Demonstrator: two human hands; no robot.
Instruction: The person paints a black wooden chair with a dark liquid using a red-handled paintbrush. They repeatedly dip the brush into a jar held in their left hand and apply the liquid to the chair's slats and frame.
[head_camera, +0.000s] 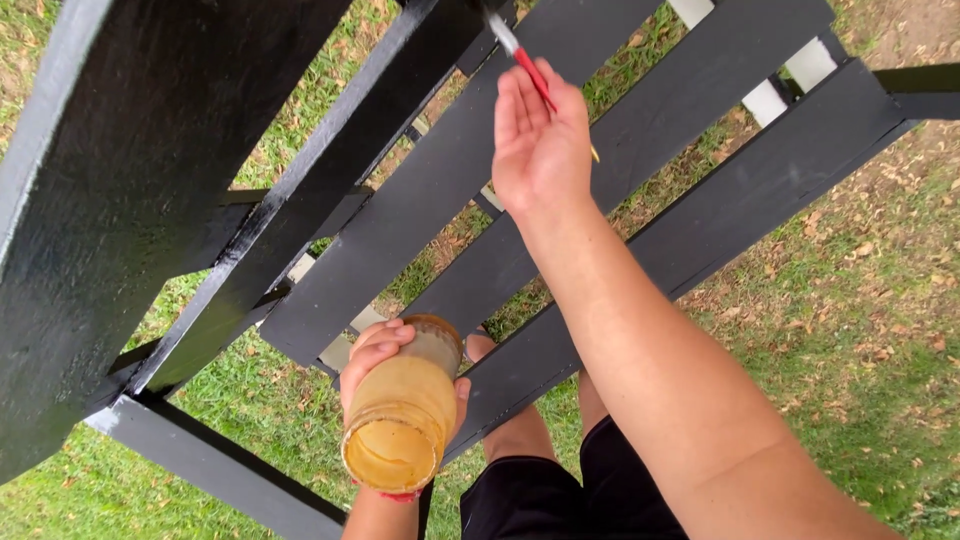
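My right hand (540, 145) is raised over the black slatted wooden frame (420, 200) and grips a thin paintbrush with a red handle (528, 68). Its bristle end reaches the top edge of a slat near the top of the view. My left hand (385, 355) is lower down, close to my body. It is wrapped around a cloudy yellowish plastic jar (405, 415), held on its side with one end facing me.
The black painted frame stands on grass (860, 330) with dry leaves. White unpainted wood (770, 95) shows behind the slats at the upper right. My legs in black shorts (560, 490) and a foot are below the frame.
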